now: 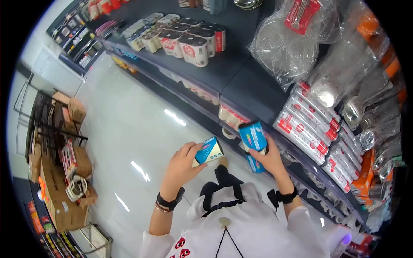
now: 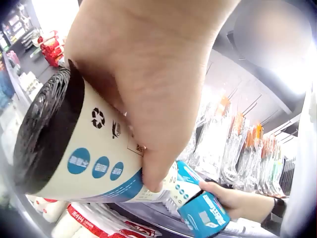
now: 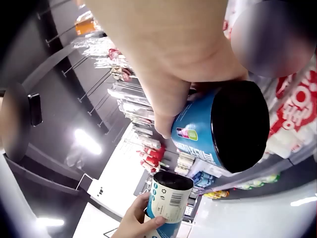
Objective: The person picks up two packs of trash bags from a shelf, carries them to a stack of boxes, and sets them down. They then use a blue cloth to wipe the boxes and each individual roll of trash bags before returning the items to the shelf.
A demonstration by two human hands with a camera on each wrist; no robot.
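My left hand grips a pack of garbage bag rolls with a cream and blue label. Its black rolled end faces the left wrist camera, and the thumb lies along the label. In my right hand is another pack of garbage bag rolls, blue-labelled with a black end, held with the thumb across its side. The palm hides part of this pack. Both hands are apart from each other, in front of my body and beside the shelf edge.
A dark shelf on the right bears white-and-red packs and stacked wrapped rolls. Plastic-wrapped strainers and ladles hang above. Cardboard boxes and a rack stand on the left, across the shiny floor.
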